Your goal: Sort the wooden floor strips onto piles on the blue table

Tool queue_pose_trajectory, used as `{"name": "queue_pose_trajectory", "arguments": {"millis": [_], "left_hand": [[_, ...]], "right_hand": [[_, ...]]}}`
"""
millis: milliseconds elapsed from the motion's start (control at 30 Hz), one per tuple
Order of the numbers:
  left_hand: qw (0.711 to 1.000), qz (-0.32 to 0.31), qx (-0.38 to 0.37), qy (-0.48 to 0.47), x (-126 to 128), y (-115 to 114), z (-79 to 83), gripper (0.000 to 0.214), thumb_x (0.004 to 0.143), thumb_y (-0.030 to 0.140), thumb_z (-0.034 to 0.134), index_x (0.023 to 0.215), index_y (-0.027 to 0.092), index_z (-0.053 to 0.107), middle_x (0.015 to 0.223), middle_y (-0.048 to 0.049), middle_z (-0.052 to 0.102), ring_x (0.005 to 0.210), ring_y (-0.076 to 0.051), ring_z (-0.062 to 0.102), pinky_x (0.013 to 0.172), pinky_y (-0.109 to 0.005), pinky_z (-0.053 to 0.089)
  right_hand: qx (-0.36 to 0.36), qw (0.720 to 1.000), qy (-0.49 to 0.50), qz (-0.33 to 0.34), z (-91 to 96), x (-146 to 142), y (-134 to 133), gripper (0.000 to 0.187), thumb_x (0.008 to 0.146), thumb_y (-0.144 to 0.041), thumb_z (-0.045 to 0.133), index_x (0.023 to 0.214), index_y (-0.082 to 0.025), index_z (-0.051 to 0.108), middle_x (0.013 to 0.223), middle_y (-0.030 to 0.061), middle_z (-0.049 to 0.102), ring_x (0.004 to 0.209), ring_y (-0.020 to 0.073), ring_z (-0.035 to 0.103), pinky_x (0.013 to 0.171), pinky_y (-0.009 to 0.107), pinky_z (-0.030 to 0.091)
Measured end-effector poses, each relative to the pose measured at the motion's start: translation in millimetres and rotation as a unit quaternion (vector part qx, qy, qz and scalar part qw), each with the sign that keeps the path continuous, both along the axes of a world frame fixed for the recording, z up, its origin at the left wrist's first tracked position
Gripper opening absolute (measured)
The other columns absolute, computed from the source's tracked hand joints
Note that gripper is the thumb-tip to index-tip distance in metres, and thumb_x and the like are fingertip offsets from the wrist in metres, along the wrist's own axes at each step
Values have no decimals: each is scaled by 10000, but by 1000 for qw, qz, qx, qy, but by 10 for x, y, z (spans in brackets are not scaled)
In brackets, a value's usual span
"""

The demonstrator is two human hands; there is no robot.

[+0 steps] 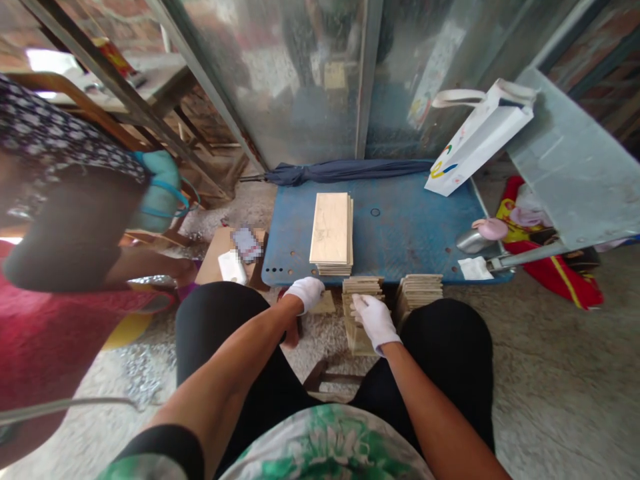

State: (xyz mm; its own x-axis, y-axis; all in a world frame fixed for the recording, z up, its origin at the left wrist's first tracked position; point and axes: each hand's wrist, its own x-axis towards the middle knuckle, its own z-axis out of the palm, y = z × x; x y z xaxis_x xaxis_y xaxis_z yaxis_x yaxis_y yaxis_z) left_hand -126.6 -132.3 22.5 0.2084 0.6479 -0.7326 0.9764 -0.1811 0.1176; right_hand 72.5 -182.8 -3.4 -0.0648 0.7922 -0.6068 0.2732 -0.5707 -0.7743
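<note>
My left hand (306, 295), in a white glove, is closed at the near edge of the blue table. A thin pale wooden board (326, 303) shows beside its fingertips and seems to be gripped there. My right hand (376, 321), also gloved, has its fingers curled on the boards of a standing stack (361, 343) between my knees; the exact grip is partly hidden. Right of it stands a second stack of boards (420, 290), partly behind my right knee. On the table lies a neat pile of rectangular boards (330, 228).
The blue table (400, 233) carries a folded dark umbrella (350, 172), a white paper bag (480, 140), and a metal flask with pink lid (493, 229). A cardboard box (213, 257) holds a white object. Another person's arm (75, 220) is at left. Glass panels rise behind.
</note>
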Motion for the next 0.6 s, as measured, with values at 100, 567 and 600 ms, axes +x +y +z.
{"name": "queue_pose_trajectory", "arguments": {"millis": [100, 567, 600], "left_hand": [[1000, 5, -11, -1, -5, 34, -110, 312, 843, 251, 503, 1058, 165, 712, 1021, -131, 713, 958, -244, 669, 843, -306, 515], [999, -5, -35, -15, -3, 319, -382, 325, 805, 201, 549, 1075, 111, 705, 1026, -183, 699, 1000, -271, 655, 889, -342, 511], [999, -6, -35, -17, -7, 332, -392, 323, 797, 203, 562, 1071, 111, 706, 1021, -184, 699, 999, -271, 655, 892, -343, 509]], "right_hand": [[-36, 999, 24, -15, -4, -15, 4, 482, 783, -560, 549, 961, -131, 678, 818, 94, 706, 659, 177, 648, 617, 286, 521], [-96, 995, 27, -23, 4, -11, 31, 489, 765, -535, 587, 1031, -134, 676, 842, 93, 709, 668, 170, 657, 605, 276, 534], [-95, 995, 25, -20, 5, -9, 31, 501, 763, -543, 581, 1039, -135, 674, 844, 92, 709, 676, 172, 658, 611, 280, 537]]}}
